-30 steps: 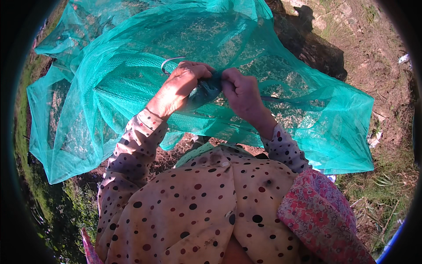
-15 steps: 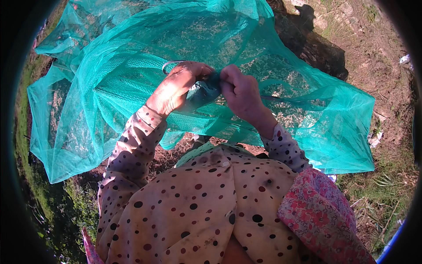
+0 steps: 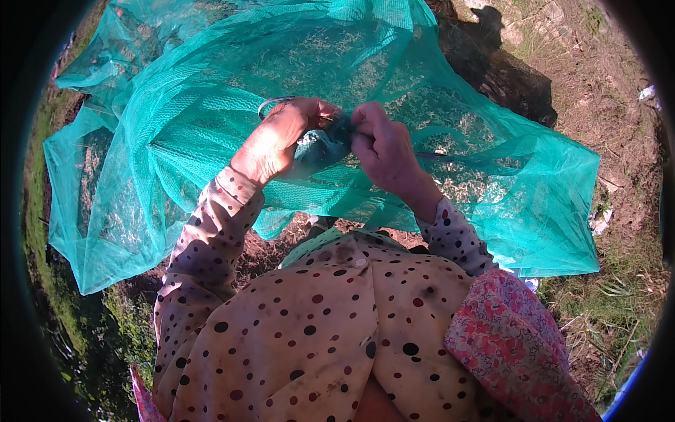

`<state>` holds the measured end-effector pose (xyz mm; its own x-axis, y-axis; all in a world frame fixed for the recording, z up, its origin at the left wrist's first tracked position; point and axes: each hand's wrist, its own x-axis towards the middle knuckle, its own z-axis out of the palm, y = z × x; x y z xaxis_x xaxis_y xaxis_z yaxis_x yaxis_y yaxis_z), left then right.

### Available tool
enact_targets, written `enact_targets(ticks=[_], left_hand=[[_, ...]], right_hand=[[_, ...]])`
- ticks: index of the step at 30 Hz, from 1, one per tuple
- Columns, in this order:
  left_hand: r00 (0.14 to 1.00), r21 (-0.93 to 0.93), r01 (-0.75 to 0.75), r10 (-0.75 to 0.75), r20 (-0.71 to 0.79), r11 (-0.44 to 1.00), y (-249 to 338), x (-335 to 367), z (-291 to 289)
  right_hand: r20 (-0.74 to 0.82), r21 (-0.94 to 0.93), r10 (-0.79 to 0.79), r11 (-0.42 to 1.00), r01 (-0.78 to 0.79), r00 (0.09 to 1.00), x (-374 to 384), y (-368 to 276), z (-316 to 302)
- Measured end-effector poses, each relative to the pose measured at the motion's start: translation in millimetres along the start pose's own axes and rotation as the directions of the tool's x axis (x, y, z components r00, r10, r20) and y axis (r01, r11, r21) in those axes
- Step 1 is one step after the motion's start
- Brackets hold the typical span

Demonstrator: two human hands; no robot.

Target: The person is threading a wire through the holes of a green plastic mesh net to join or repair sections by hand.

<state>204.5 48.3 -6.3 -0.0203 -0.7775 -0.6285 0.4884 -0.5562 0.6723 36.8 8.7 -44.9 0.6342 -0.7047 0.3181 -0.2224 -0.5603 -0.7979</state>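
Note:
A wide sheet of green mesh netting spreads in front of me, draped in folds over the ground. Above its middle, my left hand is closed on a bunched part of the netting. Close beside it, my right hand pinches the same gathered bit with thumb and fingers. Between the two hands the bunch looks darker and crumpled. A thin curved strip sticks out behind my left hand; whether my fingers hold it is hidden. Another dark strip runs right from behind my right hand across the netting.
Bare brown soil with dry grass lies to the right, with small white scraps on it. A dark shadow falls beside the netting's far right edge. Green plants grow at lower left. A blue edge shows at lower right.
Both hands stay almost in place on the bunched netting. My left hand has tilted slightly and shows a little more of the crumpled part between the hands.

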Motion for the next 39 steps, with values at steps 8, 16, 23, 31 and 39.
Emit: enact_targets(ticks=[8,16,23,31,39], left_hand=[[0.948,0.113,-0.153,0.113,0.298,0.982,-15,22,-27],[0.857,0.277,-0.491,0.400,0.326,0.826,-15,13,-24],[0.829,0.267,-0.536,0.438,0.348,0.801,-20,12,-22],[0.965,0.183,-0.175,0.132,0.226,0.967,-10,6,-6],[0.931,0.135,-0.317,0.281,0.235,0.939,-18,8,-6]], right_hand=[[0.008,-0.047,0.001,0.999,-0.001,1.000,0,-2,0],[-0.026,0.016,-0.009,1.000,0.010,1.000,-3,0,1],[-0.042,0.074,0.014,0.997,-0.011,0.999,-4,2,5],[-0.025,0.077,0.025,0.997,-0.023,0.999,-6,1,2],[-0.163,0.269,0.101,0.962,-0.054,0.981,-14,-4,8]])
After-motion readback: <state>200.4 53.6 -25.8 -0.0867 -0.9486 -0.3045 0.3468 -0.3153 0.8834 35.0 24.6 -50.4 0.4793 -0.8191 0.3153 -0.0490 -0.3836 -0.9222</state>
